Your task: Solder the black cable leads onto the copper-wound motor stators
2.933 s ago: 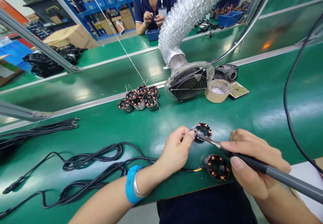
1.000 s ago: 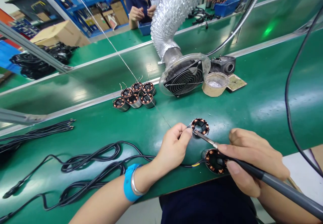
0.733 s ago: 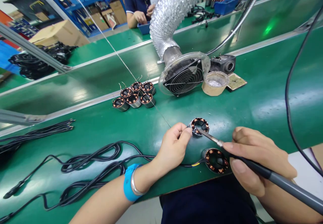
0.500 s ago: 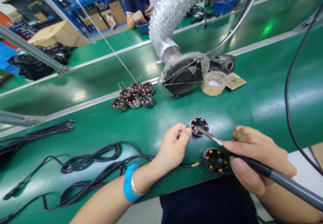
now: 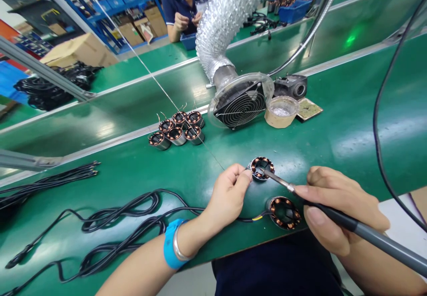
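My left hand pinches the left edge of a motor stator, a ring of copper coils on the green bench. A thin silvery wire slants down to this hand; whether the fingers also grip it is hidden. My right hand is closed around the dark handle of a soldering iron, whose tip reaches the inside of the stator's ring. Closer to me lies a second stator, joined to a black cable with a yellow mark, which passes under my left wrist.
Several stators stand grouped at the back. A fume extractor fan with a silver duct, a solder pot and a sponge tray sit beyond my hands. Coiled black cables lie at left. A co-worker sits opposite.
The view has shifted slightly. My hands, the stator and the soldering iron keep nearly the same places. The co-worker's hands have risen a little above the blue bin.
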